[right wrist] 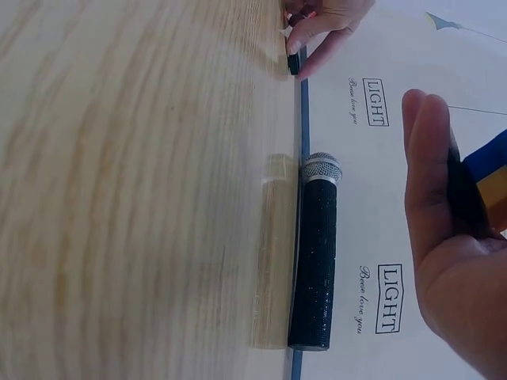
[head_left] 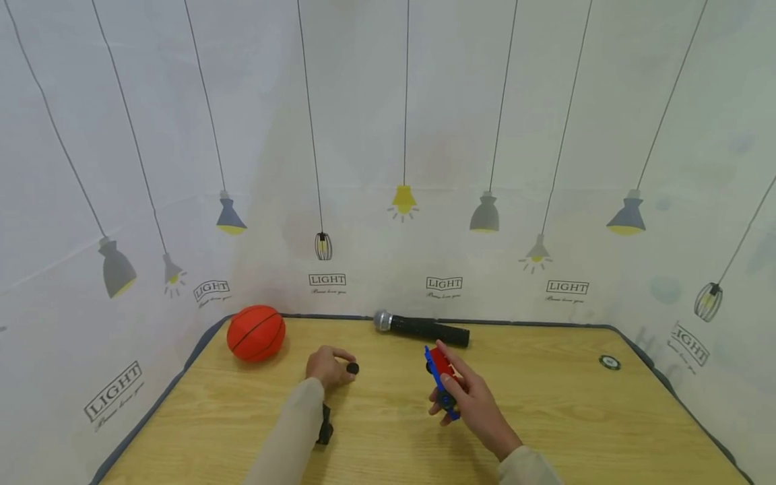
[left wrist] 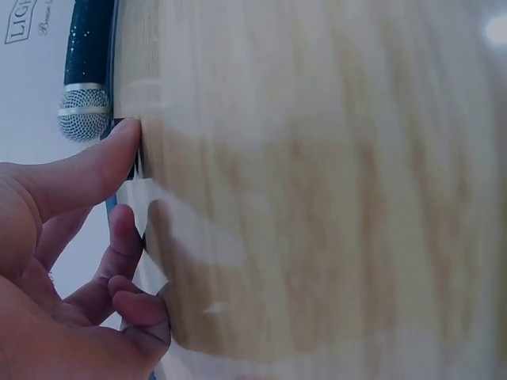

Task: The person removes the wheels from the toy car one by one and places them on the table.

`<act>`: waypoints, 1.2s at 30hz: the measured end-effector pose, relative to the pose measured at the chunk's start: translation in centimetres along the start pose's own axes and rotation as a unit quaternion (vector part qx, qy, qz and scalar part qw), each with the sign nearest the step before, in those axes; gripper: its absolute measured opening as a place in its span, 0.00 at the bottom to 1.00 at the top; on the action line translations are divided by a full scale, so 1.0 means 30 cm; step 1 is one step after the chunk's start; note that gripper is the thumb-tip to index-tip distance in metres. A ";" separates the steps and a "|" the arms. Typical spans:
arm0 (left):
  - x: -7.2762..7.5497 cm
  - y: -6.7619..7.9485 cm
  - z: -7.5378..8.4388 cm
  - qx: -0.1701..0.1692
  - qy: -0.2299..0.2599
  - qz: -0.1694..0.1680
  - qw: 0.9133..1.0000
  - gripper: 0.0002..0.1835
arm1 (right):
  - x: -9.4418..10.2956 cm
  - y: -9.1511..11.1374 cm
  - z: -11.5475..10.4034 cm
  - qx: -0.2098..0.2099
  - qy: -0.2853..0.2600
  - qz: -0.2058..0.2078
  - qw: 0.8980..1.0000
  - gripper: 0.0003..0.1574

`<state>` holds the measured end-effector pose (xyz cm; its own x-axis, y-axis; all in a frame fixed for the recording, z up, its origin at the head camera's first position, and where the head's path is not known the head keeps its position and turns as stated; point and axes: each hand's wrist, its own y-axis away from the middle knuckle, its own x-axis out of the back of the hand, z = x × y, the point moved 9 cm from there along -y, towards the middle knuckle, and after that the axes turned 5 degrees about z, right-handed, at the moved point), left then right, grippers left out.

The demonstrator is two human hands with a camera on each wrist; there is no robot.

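My left hand (head_left: 327, 367) pinches a small black disc (head_left: 353, 368) between thumb and fingers, just above the table. In the left wrist view the thumb mostly covers the disc. On the other side, my right hand (head_left: 475, 407) grips a red and blue toy truck (head_left: 441, 377) with dark wheels, held tilted above the table. Only part of the toy truck (right wrist: 487, 170) shows in the right wrist view, behind the fingers. A black microphone (head_left: 430, 330) with a silver mesh head lies beyond both hands, near the table's back edge.
An orange-red toy basketball (head_left: 256, 333) sits at the table's back left. A dark green and white round chip (head_left: 609, 362) lies at the right. White sheeting (head_left: 364, 135) printed with lamps encloses the wooden table (head_left: 576, 411) at the back and sides.
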<state>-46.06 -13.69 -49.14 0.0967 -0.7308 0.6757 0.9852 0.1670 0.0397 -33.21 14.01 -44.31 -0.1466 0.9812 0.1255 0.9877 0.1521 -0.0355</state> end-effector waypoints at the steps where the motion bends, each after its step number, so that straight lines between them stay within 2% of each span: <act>1: 0.002 0.003 0.000 0.002 0.006 0.000 1.000 0.19 | -0.001 0.000 0.000 -0.001 0.000 0.000 1.000 0.33; 5: 0.007 0.028 0.024 -0.010 0.048 -0.009 0.999 0.23 | 0.001 -0.002 0.003 -0.004 -0.003 0.007 1.000 0.33; 10: 0.011 0.090 0.102 -0.065 0.120 -0.025 0.990 0.18 | -0.004 -0.009 0.006 -0.002 -0.010 0.013 1.000 0.34; 14: -0.006 0.174 0.205 -0.111 0.173 -0.071 0.976 0.13 | -0.012 -0.017 0.008 -0.002 -0.019 0.019 1.000 0.38; 18: -0.034 0.274 0.302 -0.143 0.211 -0.129 0.958 0.11 | -0.014 -0.029 0.015 -0.006 -0.034 0.045 0.998 0.39; 23: -0.100 0.378 0.373 -0.147 0.239 -0.198 0.939 0.10 | -0.012 -0.039 0.024 -0.013 -0.040 0.091 0.995 0.34; 25: -0.126 0.408 0.389 -0.143 0.248 -0.213 0.934 0.10 | -0.012 -0.039 0.026 -0.013 -0.036 0.103 0.994 0.34; 28: -0.153 0.435 0.399 -0.136 0.262 -0.213 0.931 0.09 | -0.009 -0.041 0.030 -0.017 -0.026 0.122 0.992 0.35; 32: -0.173 0.449 0.403 -0.128 0.284 -0.188 0.931 0.10 | -0.001 -0.044 0.038 -0.025 -0.028 0.147 0.988 0.33; 36: -0.186 0.455 0.420 -0.137 0.296 -0.164 0.931 0.13 | 0.006 -0.040 0.037 -0.023 -0.038 0.172 0.984 0.33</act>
<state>-34.94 1.01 -43.09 -0.2345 -0.9630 0.1329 0.9668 -0.2453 -0.0718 -34.48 14.15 -45.35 0.1952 0.9799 0.0398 0.9807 -0.1947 -0.0173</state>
